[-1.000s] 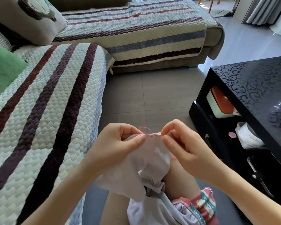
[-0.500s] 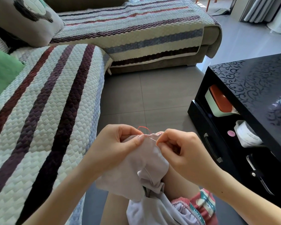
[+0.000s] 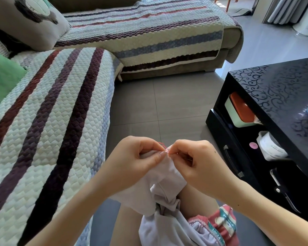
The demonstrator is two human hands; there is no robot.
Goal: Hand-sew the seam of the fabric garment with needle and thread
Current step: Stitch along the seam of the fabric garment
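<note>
Grey floor tiles (image 3: 167,103) run between a sofa and a glossy black table (image 3: 274,89) with a scrolled pattern. At the left we see the sofa's quilted cover (image 3: 52,121), bumpy and cream with dark stripes. Our left hand (image 3: 132,162) pinches the top edge of the soft, pale lilac garment (image 3: 160,176), thumb and fingers closed on the cloth. A small loop of red thread (image 3: 161,144) rises at that edge. Just beside it our right hand (image 3: 196,160) closes its fingertips on the seam; we cannot make out the needle. The garment hangs crumpled over our lap.
</note>
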